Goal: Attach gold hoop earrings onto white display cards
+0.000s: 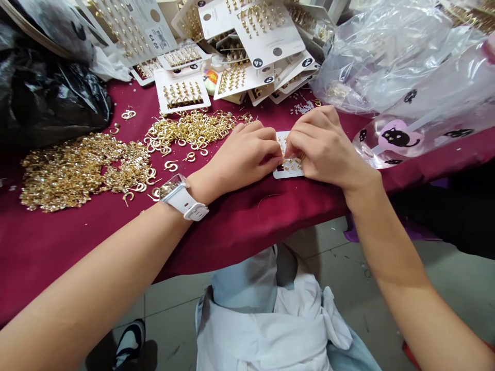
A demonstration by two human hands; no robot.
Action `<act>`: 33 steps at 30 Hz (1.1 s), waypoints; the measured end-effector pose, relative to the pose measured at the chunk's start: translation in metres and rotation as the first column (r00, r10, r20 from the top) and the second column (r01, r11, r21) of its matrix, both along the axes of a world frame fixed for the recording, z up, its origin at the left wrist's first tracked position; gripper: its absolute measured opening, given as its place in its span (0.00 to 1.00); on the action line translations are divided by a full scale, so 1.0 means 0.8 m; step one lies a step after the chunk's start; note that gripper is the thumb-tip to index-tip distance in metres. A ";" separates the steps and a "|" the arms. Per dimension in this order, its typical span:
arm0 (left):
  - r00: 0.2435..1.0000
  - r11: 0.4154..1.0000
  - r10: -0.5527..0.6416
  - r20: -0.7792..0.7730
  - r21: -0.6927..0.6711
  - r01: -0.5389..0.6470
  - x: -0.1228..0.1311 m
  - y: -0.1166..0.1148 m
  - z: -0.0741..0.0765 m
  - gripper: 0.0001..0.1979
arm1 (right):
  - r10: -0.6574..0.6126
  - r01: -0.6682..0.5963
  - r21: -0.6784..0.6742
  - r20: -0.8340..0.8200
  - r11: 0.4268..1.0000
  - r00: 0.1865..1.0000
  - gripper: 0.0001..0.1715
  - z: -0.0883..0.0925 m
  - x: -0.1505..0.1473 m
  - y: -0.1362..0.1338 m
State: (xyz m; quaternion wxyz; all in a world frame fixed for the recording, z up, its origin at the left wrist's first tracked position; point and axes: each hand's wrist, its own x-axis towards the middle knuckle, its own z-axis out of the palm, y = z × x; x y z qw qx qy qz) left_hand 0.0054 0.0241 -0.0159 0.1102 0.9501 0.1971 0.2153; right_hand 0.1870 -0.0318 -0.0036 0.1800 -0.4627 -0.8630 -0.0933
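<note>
Surface: a table (pixel 232 232) covered in burgundy cloth, its front edge running across the view above the person's lap.

Floor: pale grey tiles (pixel 170 330), scuffed and speckled with bits of debris.

Below the table edge: a white cloth (pixel 263 330) lies bunched over the person's lap, with a black-and-white shoe (pixel 129 342) at lower left.

Back of the table: overlapping stacks of printed earring cards (pixel 266 31), many still carrying gold studs.

Left side: a black plastic bag (pixel 50 98) slumps at the corner; two heaps of loose gold hoop earrings (pixel 77 172) spread in front of it, with a few strays nearby.

Right side: a transparent plastic bag (pixel 386 56) sits behind a clear sleeve printed with black cats (pixel 421 123).

In the way: both forearms cross the lower view, and the hands hide much of the card.

Left hand (pixel 243 159): wears a white watch (pixel 181 198); fingertips closed at the card's left edge.

Right hand (pixel 325 147): fingers curled down, meeting the left hand over the card.

Card: a small white earring card (pixel 288 172) lies flat on the cloth between the hands, gold studs along its lower part.
</note>
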 end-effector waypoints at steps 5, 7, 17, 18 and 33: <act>1.000 1.000 0.009 -0.021 0.021 -0.008 0.000 0.000 0.001 0.11 | 0.018 -0.020 -0.039 -0.047 0.999 0.999 0.12 0.001 0.002 -0.001; 0.999 1.000 0.006 -0.032 0.027 -0.005 -0.001 0.000 0.001 0.11 | 0.031 -0.033 -0.030 -0.081 0.999 0.996 0.12 0.001 0.005 -0.002; 1.000 0.999 -0.021 -0.014 0.033 0.021 -0.003 0.002 -0.001 0.11 | 0.022 -0.018 0.038 -0.093 0.999 0.995 0.12 0.001 0.013 -0.004; 1.000 0.999 -0.023 -0.011 0.031 0.023 -0.003 0.003 -0.001 0.11 | 0.018 -0.015 0.036 -0.088 0.999 0.996 0.12 0.001 0.013 -0.004; 0.999 0.999 -0.030 0.017 -0.025 0.030 -0.001 0.005 -0.002 0.09 | 0.050 -0.055 -0.063 -0.083 0.996 0.995 0.13 0.007 0.013 -0.003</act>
